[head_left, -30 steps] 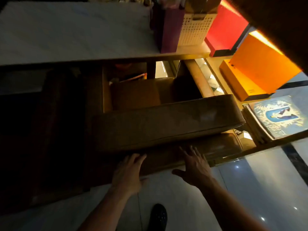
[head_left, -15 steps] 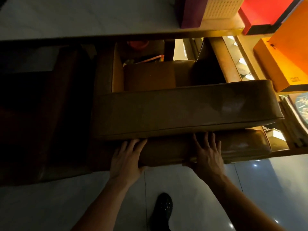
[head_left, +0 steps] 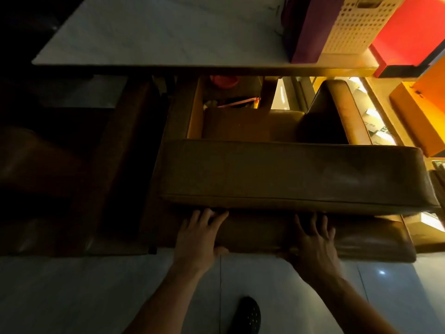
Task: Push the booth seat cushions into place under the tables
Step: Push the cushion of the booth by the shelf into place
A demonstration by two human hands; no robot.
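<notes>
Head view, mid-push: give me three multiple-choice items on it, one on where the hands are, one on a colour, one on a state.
1. Where do both hands rest?
A. on the tabletop
B. on the front of the lower cushion
C. on the floor

2. What colour is the box at the table's far right corner?
A. red
B. green
C. white

3. How are the fingers of the hands set?
A. curled into fists
B. pinching a strap
C. spread flat against the cushion

Answers:
1 B: the left hand and right hand both lie on the lower cushion, just beneath the upper cushion.
2 A: the box beside the perforated basket on the table is bright red.
3 C: the fingers are splayed open and nothing is gripped.
</notes>
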